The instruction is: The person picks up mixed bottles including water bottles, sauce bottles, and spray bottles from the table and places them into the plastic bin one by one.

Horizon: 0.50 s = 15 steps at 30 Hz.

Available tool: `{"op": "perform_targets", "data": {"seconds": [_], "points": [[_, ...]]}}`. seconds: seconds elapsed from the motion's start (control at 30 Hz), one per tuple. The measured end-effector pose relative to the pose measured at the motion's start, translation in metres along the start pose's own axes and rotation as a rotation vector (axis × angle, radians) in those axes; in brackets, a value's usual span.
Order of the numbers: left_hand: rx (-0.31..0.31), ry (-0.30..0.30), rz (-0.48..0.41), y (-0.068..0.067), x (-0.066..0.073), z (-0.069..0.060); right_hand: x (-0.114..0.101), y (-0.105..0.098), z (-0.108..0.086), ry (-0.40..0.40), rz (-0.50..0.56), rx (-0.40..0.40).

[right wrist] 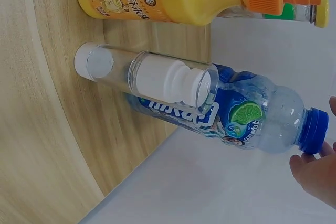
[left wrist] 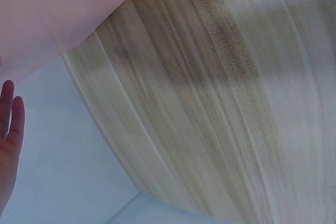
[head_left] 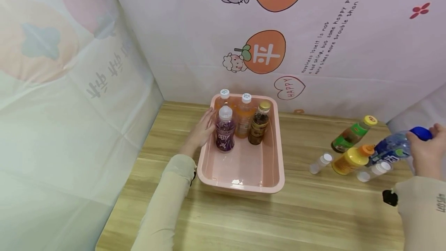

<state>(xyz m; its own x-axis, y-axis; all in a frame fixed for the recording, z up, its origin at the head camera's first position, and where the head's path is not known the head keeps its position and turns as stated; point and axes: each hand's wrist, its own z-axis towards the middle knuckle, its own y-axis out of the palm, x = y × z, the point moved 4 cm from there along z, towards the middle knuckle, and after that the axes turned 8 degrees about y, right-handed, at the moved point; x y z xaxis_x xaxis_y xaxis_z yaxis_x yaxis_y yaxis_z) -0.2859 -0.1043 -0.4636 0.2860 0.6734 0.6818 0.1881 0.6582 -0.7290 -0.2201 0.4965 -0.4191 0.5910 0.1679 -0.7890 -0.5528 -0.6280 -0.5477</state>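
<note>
My left hand (head_left: pixel 202 130) rests against the left rim of the pink bin (head_left: pixel 240 169), fingers fairly straight; in the left wrist view part of this hand (left wrist: pixel 9 135) shows beside the bin's side. Inside the bin stand a purple bottle (head_left: pixel 225 133), two orange bottles and a dark gold-capped bottle (head_left: pixel 258 125). At the far right, my right hand (head_left: pixel 429 152) has its fingers around the blue cap of a clear blue-labelled bottle (head_left: pixel 390 146). From the right wrist, the fingertips of this hand (right wrist: pixel 320 174) touch the blue cap of the upright bottle (right wrist: pixel 252 111).
Near the blue-labelled bottle stand a yellow bottle with an orange cap (head_left: pixel 350 160), a green-labelled bottle (head_left: pixel 352 134) and small clear containers with white lids, one of them (head_left: pixel 320 163) nearer the bin. A printed cloth (head_left: pixel 209 49) hangs behind the wooden table (head_left: pixel 313 212).
</note>
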Motion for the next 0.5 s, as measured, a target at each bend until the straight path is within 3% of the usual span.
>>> {"op": "perform_targets", "data": {"seconds": [0.27, 0.5], "points": [[0.009, -0.002, -0.015, 0.0, 0.0, 0.0, 0.006, -0.001, 0.006, 0.018, 0.051, 0.055], [0.005, -0.005, -0.011, -0.001, 0.001, 0.001, 0.005, -0.004, -0.005, -0.01, -0.114, 0.08]]}}
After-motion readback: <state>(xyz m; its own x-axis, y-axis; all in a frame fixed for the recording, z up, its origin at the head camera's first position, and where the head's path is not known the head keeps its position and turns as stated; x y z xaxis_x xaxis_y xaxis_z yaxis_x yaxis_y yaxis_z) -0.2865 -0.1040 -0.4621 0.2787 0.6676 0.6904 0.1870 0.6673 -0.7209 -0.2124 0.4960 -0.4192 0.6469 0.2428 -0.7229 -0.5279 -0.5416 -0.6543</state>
